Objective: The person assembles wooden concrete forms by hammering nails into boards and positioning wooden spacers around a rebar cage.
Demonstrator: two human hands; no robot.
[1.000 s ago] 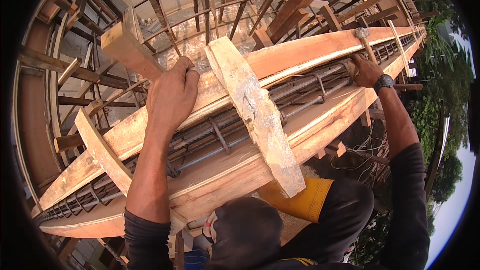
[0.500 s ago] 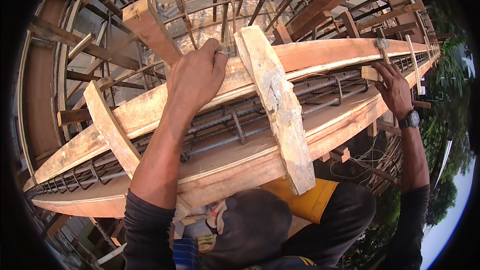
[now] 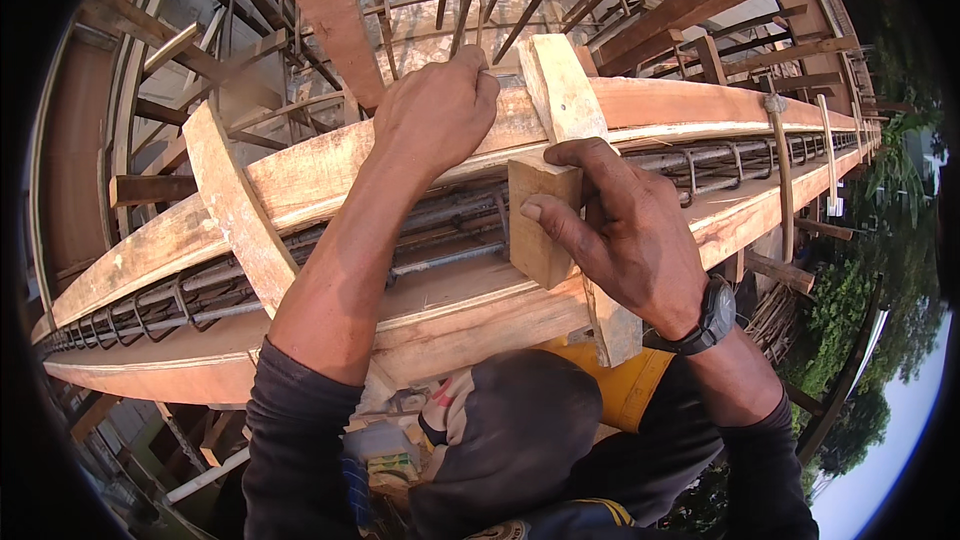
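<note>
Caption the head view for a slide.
Right hand holding a wooden block over rebar, left hand at the far board.

Rebar cage (image 3: pixel 450 258) sits between far board (image 3: pixel 680 104) and near board (image 3: pixel 480 328) — one crosspiece (image 3: pixel 235 207) across both, left of the hands (image 3: pixel 440 115), wood block (image 3: pixel 538 225) in front of the cage, trees (image 3: pixel 840 315) way right.

Green trees (image 3: pixel 845 285) and pale blue sky (image 3: pixel 912 390) fill the lower right of a thick timber beam (image 3: pixel 725 2), sticks (image 3: pixel 768 320) heaped below.
</note>
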